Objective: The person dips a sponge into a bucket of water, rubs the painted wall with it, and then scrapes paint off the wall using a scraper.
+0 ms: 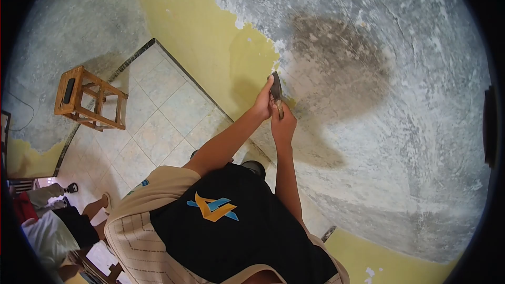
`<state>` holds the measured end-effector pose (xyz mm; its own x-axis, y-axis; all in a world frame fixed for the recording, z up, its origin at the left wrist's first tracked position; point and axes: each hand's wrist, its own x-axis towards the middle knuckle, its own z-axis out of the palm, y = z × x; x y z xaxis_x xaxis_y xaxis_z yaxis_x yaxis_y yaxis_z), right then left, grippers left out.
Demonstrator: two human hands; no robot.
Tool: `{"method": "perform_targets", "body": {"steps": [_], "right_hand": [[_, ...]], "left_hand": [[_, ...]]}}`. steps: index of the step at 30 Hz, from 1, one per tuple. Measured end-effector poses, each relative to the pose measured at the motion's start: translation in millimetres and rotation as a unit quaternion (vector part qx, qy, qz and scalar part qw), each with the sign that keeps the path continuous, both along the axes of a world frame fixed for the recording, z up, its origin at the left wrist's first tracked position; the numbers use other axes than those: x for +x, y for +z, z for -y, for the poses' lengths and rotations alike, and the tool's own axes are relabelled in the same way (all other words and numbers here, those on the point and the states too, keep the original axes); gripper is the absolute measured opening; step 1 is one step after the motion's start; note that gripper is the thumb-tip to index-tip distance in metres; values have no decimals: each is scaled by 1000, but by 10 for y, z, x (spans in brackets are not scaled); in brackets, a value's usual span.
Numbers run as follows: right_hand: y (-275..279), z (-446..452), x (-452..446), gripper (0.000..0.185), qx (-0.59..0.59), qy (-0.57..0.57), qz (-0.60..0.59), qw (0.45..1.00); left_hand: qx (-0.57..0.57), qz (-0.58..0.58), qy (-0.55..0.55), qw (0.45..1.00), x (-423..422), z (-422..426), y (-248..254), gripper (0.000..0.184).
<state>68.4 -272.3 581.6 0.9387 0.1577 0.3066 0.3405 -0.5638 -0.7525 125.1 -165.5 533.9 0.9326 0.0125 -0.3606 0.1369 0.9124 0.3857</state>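
Observation:
A scraper-like tool with a dark blade and a worn handle stands upright against the wall, at the border between yellow paint and bare grey plaster. My right hand is closed round its handle. Just left of it, my left hand presses on the blade, thumb near the upper end; its other fingers are partly hidden behind the tool. The paint edge beside the blade is ragged.
A wooden stool stands on the tiled floor at the left, with a dark object on its seat. Seated people show at the lower left, near papers. A dark strip runs along the wall's base.

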Motion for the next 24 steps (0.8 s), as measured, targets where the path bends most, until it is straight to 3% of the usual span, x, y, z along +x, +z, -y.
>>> {"method": "perform_targets", "body": {"steps": [5,10,15,21,24], "right_hand": [[108,104,-1,31,-41,5,4,999],[-5,-59,151,30,-35,21,25,999],[68,-160,139,32,-61,14,4,998],[147,41,42,33,-72,11,-5,997],[141,-39,12,33,-66,9,-8,998]], "left_hand": [[-34,-9,-13,999,-6,80,59,56],[-50,19,-29,998,183,-124,-291,50],[-38,-42,22,998,132,-131,-7,56],[-69,-24,-27,997,47,-3,-123,57],[-62,56,-82,993,85,-86,-218,55]]}}
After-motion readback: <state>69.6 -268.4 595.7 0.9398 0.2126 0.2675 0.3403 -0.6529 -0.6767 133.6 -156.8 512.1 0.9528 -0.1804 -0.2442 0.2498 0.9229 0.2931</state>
